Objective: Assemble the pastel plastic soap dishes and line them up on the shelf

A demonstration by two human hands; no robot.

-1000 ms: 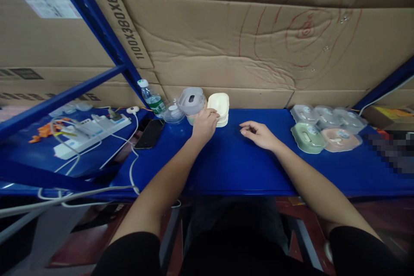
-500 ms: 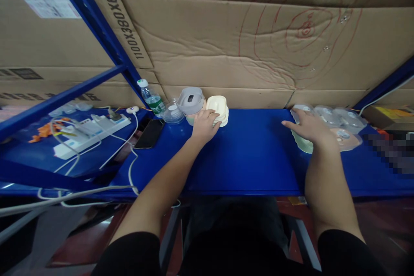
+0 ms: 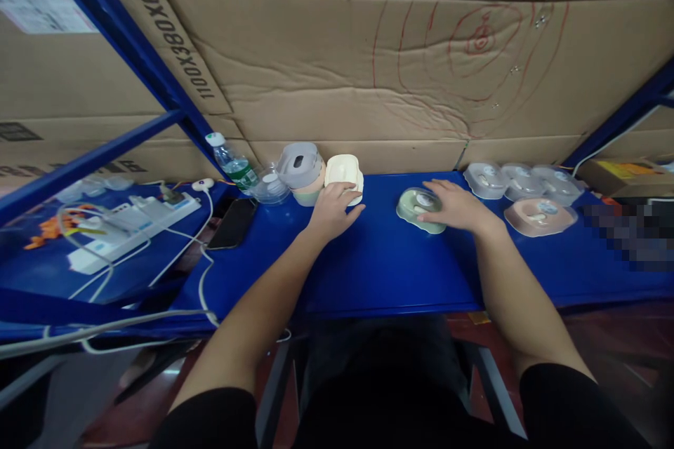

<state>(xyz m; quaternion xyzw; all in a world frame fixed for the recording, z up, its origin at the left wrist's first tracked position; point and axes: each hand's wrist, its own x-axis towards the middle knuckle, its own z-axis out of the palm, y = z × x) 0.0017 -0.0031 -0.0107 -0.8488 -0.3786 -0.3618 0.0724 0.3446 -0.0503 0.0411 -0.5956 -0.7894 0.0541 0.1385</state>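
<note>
My right hand [image 3: 453, 207] holds the right side of a green packaged container [image 3: 411, 205] with a clear plastic cover, down at the middle of the blue table. Its thumb and fingers curve about the container's edge. At the front of a pile of cream-coloured boxes or lids [image 3: 343, 167] rests my left hand [image 3: 335, 209], fingers spread and thumb apart; whether it touches the pile is hard to tell. Just left of that pile is a stack of containers [image 3: 301, 167] in grey, peach and green.
Grey packaged containers [image 3: 485, 179] stand at the back right, with a pink one [image 3: 540, 216] in front. On the left are clear plastic covers [image 3: 271, 186], a water bottle [image 3: 236, 167], a phone [image 3: 232, 222] and a power strip [image 3: 131, 228] with loose cables. Cardboard [image 3: 316, 56] walls the back.
My right hand has moved left from the group of packages, bringing the green container to the table's middle. My left hand stays by the cream pile. The view has shifted slightly right.
</note>
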